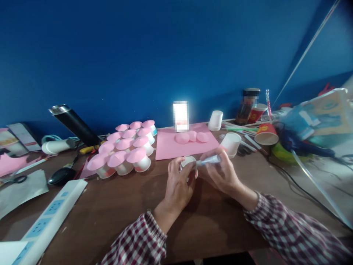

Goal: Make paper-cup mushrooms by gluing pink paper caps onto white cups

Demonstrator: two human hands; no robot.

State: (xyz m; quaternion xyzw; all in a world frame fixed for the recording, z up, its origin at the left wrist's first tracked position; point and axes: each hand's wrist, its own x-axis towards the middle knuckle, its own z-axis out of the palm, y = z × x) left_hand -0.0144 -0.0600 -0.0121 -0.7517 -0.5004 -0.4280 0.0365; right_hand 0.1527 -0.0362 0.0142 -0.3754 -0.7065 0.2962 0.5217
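My left hand [179, 180] is wrapped round a small white paper cup [189, 160] above the brown table. In my right hand [223, 171] is a pale bluish tube [211, 159] with a narrow tip, blurred, which points at the cup's rim; I cannot tell whether it touches. Behind them lies a pink sheet [168, 147] bearing several pink paper cones [182, 138]. To the left, several upside-down paper cups [124, 167] stand in rows, capped with pink cones [117, 157]. Close to my right hand stands another upturned white cup [231, 142].
One more upturned cup [215, 120] is near the blue wall. A power strip [52, 211], mouse [61, 176], scissors [19, 179] and black flask [74, 124] occupy the left. On the right are straws [242, 129], red cups [266, 134], a dark jar [248, 106] and a cable [292, 175].
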